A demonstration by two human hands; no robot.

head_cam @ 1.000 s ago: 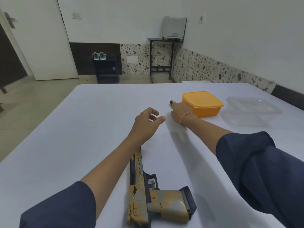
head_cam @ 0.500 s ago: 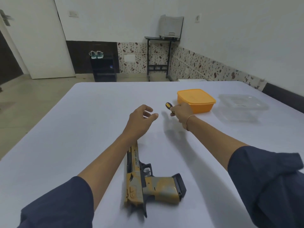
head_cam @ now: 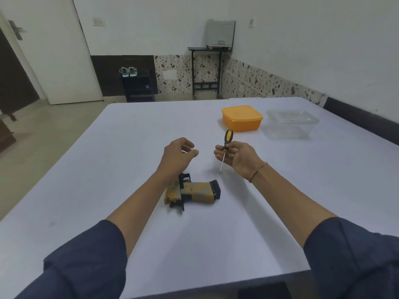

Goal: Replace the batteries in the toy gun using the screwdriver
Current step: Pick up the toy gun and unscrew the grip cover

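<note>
At frame centre, right hand point(head_cam: 239, 157) pinches the screwdriver point(head_cam: 225, 147).
Left hand point(head_cam: 178, 155) hovers loosely curled, empty, above the toy gun point(head_cam: 194, 190).

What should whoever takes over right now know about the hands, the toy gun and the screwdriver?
Right hand: holds the screwdriver, handle up, tip pointing down.
Left hand: loosely curled, holding nothing, just beyond the toy gun.
Toy gun: on its side on the table, grip pointing right, untouched.
Done: screwdriver in hand.
Left: open the battery cover, swap batteries, close it. No batteries in view; the orange box is lidded.
</note>
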